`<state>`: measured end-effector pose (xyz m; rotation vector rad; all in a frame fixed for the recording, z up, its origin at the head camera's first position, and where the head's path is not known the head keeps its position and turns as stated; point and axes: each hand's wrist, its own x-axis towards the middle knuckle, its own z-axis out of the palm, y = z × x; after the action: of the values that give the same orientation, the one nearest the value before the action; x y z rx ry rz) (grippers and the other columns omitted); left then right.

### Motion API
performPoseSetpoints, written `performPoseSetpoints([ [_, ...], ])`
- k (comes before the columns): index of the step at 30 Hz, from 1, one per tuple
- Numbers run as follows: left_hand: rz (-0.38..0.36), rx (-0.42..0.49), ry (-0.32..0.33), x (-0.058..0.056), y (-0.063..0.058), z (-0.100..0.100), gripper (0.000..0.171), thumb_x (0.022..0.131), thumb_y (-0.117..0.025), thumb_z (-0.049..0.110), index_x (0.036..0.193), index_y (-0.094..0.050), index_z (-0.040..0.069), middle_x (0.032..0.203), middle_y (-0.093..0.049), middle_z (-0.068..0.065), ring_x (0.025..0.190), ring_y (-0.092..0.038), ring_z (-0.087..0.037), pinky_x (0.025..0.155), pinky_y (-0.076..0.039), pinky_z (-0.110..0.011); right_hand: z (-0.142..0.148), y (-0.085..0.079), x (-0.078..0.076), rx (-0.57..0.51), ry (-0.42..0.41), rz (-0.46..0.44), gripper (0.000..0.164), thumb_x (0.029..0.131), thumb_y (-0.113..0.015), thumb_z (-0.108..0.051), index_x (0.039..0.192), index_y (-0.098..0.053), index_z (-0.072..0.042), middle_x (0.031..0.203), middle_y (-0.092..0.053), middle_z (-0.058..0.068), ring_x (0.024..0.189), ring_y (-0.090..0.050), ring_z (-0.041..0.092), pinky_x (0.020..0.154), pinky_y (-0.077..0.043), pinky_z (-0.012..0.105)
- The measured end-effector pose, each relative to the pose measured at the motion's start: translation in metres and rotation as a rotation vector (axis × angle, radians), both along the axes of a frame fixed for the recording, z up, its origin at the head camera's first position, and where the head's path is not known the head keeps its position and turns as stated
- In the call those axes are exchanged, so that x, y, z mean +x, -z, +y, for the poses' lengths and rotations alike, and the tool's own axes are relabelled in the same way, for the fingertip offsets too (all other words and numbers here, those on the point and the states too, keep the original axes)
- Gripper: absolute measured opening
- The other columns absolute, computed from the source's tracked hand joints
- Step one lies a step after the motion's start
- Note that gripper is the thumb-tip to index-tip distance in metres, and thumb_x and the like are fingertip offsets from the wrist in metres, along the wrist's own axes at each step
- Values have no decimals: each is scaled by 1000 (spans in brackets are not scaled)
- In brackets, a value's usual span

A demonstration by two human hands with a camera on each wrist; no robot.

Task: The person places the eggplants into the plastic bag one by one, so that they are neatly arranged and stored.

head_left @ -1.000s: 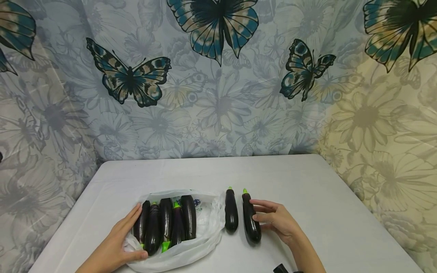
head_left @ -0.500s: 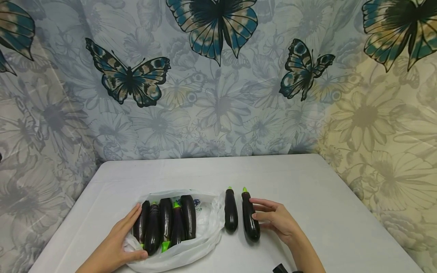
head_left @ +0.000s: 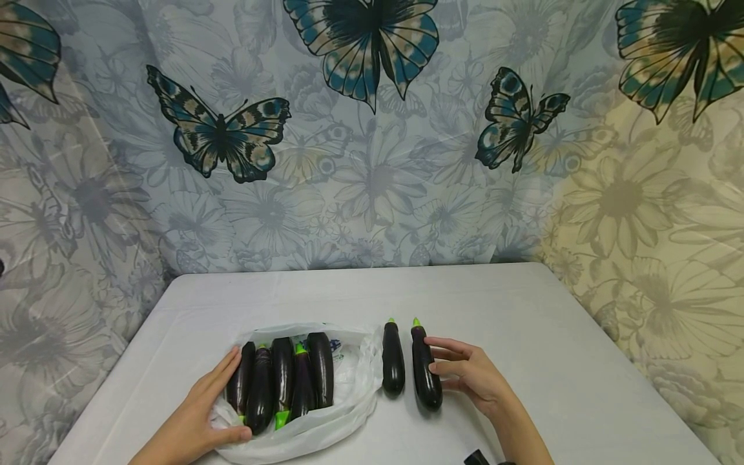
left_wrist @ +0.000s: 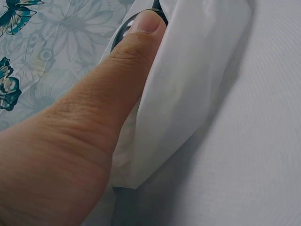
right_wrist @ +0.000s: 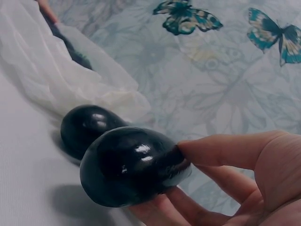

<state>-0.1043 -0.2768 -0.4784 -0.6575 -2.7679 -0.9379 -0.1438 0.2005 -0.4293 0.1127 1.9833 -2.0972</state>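
In the head view, my right hand [head_left: 467, 374] holds a dark eggplant [head_left: 427, 374] by its right side, green stem pointing away. The right wrist view shows the thumb on this eggplant's [right_wrist: 127, 165] upper side and fingers beneath it. A second eggplant [head_left: 393, 358] lies just left of it. At the left, my left hand [head_left: 200, 413] rests with fairly straight fingers along the side of a white plastic bag [head_left: 349, 420] with several eggplants [head_left: 283, 374] lying side by side in it. In the left wrist view, the left thumb [left_wrist: 127, 56] lies on an eggplant's rounded end.
Everything lies on a white-covered table [head_left: 476, 297]. Behind it hangs a flowered cloth with butterflies [head_left: 221, 139]. A small black object [head_left: 476, 457] shows at the bottom edge by the right wrist.
The eggplant in my right hand has shifted very slightly away from me and to the left. My left hand and the bag have stayed put.
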Motion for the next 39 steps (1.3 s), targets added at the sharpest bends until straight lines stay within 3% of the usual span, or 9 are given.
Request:
performPoseSetpoints([
  [12,-1,-4,-6,4,2,-1,118,69,-87,45,159,-18,13,163,-15,-9,133,-27,-47,91,-35,-68,-4,-2,-1,12,23,-14,55,79,-77,-1,132,-62,-2,132,-56,23,104,-63,29,80,-54,45],
  [18,-20,-5,-19,3,1,-2,118,70,-87,44,160,-16,16,163,-14,-8,134,-26,-46,90,-34,-71,-14,-16,3,-3,31,10,55,79,-76,0,132,-62,-2,132,-56,23,103,-64,29,80,-56,43],
  [23,-31,-1,-19,0,1,-2,117,70,-87,44,160,-16,18,163,-13,-6,136,-24,-46,91,-33,-73,-31,-35,8,-30,-67,31,55,80,-76,0,133,-61,-2,130,-57,22,106,-63,29,83,-54,42],
  [29,-27,5,-22,0,0,-3,117,69,-87,44,159,-17,17,163,-14,-6,135,-25,-46,91,-32,-73,-61,-56,6,22,-206,63,53,79,-78,-5,130,-65,-5,125,-60,18,102,-62,27,79,-55,39],
  [35,-37,2,-29,0,1,-3,117,69,-87,45,160,-17,19,163,-13,-6,136,-24,-46,92,-32,-73,-91,-54,0,70,-352,38,49,77,-77,-3,125,-69,-5,124,-62,16,99,-65,26,73,-57,41],
  [39,-38,10,-27,-2,2,-4,117,69,-87,44,160,-17,19,163,-13,-5,138,-22,-45,93,-31,-72,-105,-46,-5,91,-378,-13,48,75,-76,0,121,-71,-6,119,-64,15,92,-67,26,69,-58,43],
])
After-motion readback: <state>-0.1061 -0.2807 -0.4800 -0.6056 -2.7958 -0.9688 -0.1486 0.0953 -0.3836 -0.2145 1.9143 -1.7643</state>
